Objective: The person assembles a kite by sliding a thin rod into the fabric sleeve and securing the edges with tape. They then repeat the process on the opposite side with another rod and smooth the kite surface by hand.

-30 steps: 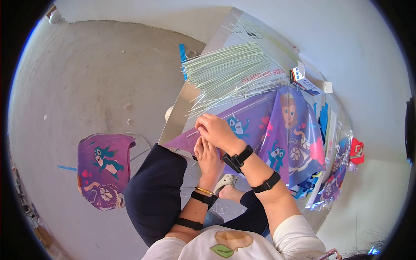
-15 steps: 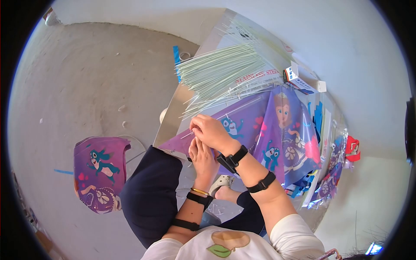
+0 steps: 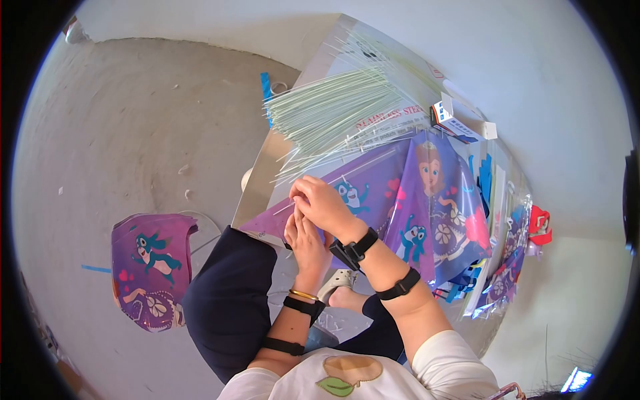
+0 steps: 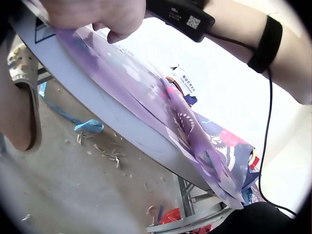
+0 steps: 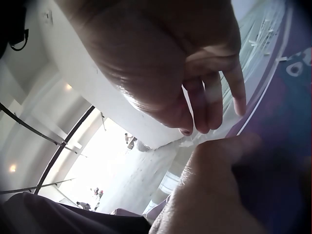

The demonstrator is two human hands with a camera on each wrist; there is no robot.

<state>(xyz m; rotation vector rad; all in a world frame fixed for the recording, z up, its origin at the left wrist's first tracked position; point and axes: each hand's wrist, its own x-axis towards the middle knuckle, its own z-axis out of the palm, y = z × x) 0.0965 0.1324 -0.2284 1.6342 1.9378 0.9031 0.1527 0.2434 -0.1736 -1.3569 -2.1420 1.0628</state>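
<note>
– Grey floor (image 3: 153, 120) to one side, pale wall (image 3: 533, 73) to the other, and the tabletop (image 3: 270, 200) between them. What is on it?

– Nearest the person, a purple printed sheet (image 3: 377, 177), with blue cartoon animals and red hearts. It runs from the tabletop's near corner toward a folded part that bears a princess figure

– And the hands?

– Close together, at the sheet's narrow end. The left hand (image 3: 309, 243) lies against it with its fingers fairly straight. The right hand (image 3: 321, 205) arches just above, fingers bent downward; I cannot tell whether they pinch anything

– Something white follows the sheet's upper edge, doesn't it?

– Yes, a thin white strip (image 3: 367, 165), slanting away from the right hand

– What lies beyond?

– A spread bundle of pale thin rods (image 3: 333, 107), roughly side by side, over red lettering. An opened white box (image 3: 460, 123) stands to the right of them, and a red item (image 3: 540, 225) shows past the tabletop's right side

– Anything on the left?

– Another purple sheet (image 3: 153, 273), well apart from the hands, with a similar print. From the left wrist, a crumpled blue ribbon (image 4: 90, 126) shows on the floor among small scraps
</note>
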